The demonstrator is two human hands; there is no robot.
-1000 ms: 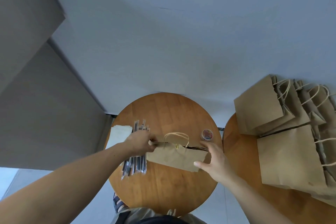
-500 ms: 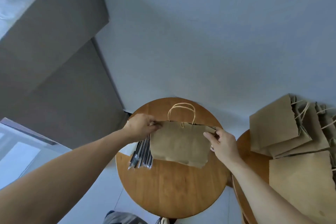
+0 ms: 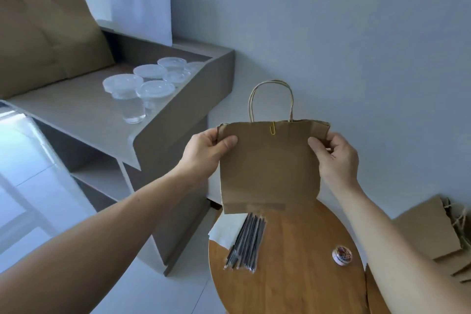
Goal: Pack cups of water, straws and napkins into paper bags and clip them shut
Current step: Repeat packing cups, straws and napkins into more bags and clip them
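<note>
Lifted off the desk (image 3: 293, 283), the paper bag (image 3: 270, 166) now hangs upright over its far edge, left grip (image 3: 204, 153) and right grip (image 3: 336, 158) pinching its top corners. The yellow clip (image 3: 273, 128) seemingly shuts it, so it looks done.

**Around the work area**

We see a round, warm-brown wooden surface (image 3: 293, 285) low in view and a grey angular shelf unit (image 3: 76, 109) just beside it on the left. Tan fabric sofa cushions (image 3: 46, 41) lie beyond, with a pale grey wall (image 3: 356, 33) and white floor tiles (image 3: 28, 186).
</note>
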